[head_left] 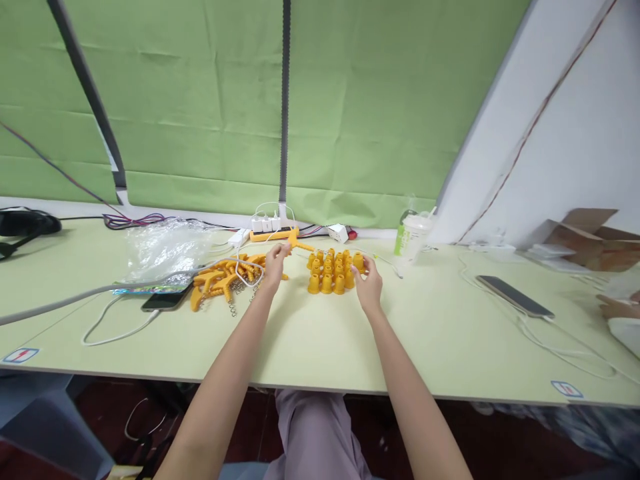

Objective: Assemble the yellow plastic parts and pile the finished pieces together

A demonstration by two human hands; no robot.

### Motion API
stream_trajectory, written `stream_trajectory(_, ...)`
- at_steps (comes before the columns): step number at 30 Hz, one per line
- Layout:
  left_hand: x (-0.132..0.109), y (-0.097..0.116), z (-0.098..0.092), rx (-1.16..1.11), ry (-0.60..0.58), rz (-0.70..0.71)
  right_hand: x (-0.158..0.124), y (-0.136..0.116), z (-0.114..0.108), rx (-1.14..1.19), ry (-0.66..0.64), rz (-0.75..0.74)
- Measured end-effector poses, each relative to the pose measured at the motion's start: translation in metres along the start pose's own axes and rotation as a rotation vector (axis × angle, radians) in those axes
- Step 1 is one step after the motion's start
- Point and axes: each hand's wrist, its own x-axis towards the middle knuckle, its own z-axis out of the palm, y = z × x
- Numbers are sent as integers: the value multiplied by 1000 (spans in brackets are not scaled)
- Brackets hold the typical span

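My left hand (277, 265) is closed on a yellow plastic handle piece (295, 241), its arm and thin rod sticking up and to the right. With thumb and fingers, my right hand (369, 283) grips a yellow bell-shaped cap (358, 260) at the right side of a block of similar caps (327, 272). The caps stand upright in close rows, each with a hole in its top. Left of my left hand lies a loose pile of yellow handle pieces (220, 277), some with metal springs (233, 308) on their ends.
Clear plastic bags (165, 247) and a charging phone (167, 298) lie left, crossed by a grey cable (100, 295). Behind are a power strip (270, 234) and a drink cup (416, 235). Another phone (515, 295) and a person's hand (620, 307) are right.
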Motion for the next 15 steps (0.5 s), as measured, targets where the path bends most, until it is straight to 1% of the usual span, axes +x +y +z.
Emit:
stream_trajectory(2, 7, 0, -9, -41, 112, -23, 3, 10, 1, 27, -18, 102)
stream_trajectory(4, 13, 1, -20, -56, 164, -39, 6, 19, 1, -40, -31, 149)
stream_trajectory(7, 18, 5, -35, -44, 158, -31, 8, 31, -3, -152, -73, 174)
stream_trajectory(9, 18, 6, -43, -34, 164, -17, 9, 36, -10, -161, -142, 181)
stream_trajectory(11, 19, 4, -48, -3, 170, -34, 9, 37, -17, -165, -216, 196)
stream_trajectory(13, 21, -1, -52, 113, 150, -99, 8, 35, -24, -192, -297, 212)
stream_trajectory(15, 22, -8, -53, 350, 132, -179, 6, 30, -28, -250, -405, 212)
